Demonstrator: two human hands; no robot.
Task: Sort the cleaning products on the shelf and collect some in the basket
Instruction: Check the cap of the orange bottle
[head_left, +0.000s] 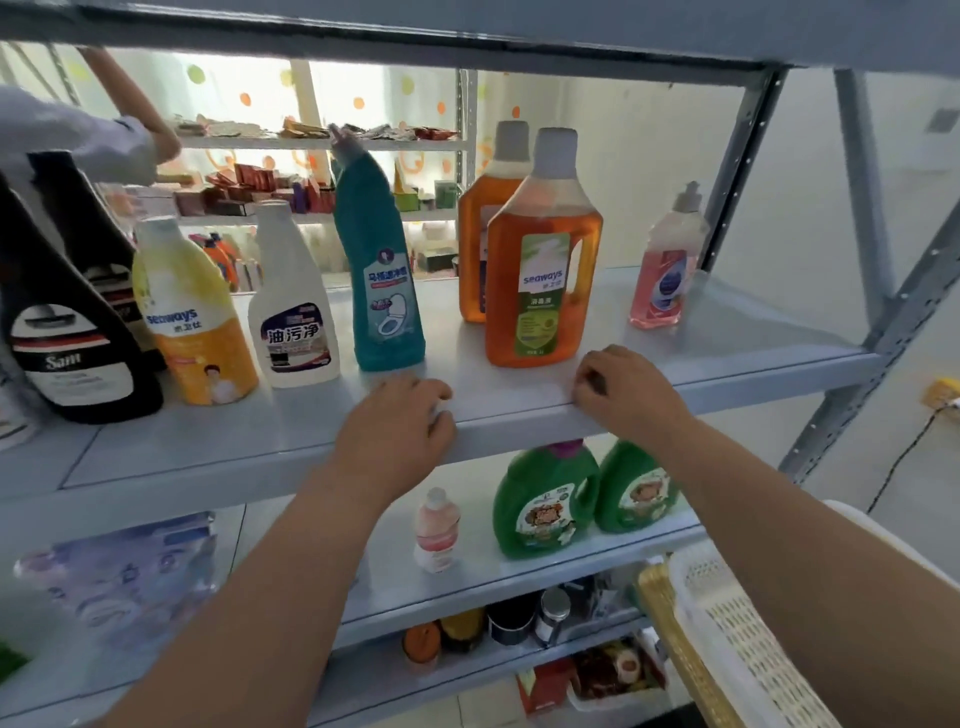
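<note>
Hands: we saw the left hand and right hand apart, both resting on the front lip of the shelf, fingers loosely curled, no bottle held.
Task things: the cleaning bottles stood in a row on that shelf, all upright. The cream lattice basket sat low at the right, well apart from them.
Readable labels: we read "Sam" on the black bottle, "seaways" on the yellow bottle, "油污净" on the white bottle and "seaways" on the green label of the front orange bottle. The teal bottle showed a toilet picture, its text too blurred for us. The pink bottle's label was unreadable.
Nearest pick: the front orange bottle, just beyond the right hand.
Handling: we judged it full, so heavy, and its rigid plastic smooth and maybe slippery. Its moulded side handle looked the safest hold, the neck under the grey cap second best.
Teal bottle: we judged it tall, narrow and tippy, best held round the waist.
Lower shelf: two green jugs and a small pink bottle.
Other: another person's arm was at the top left.
</note>
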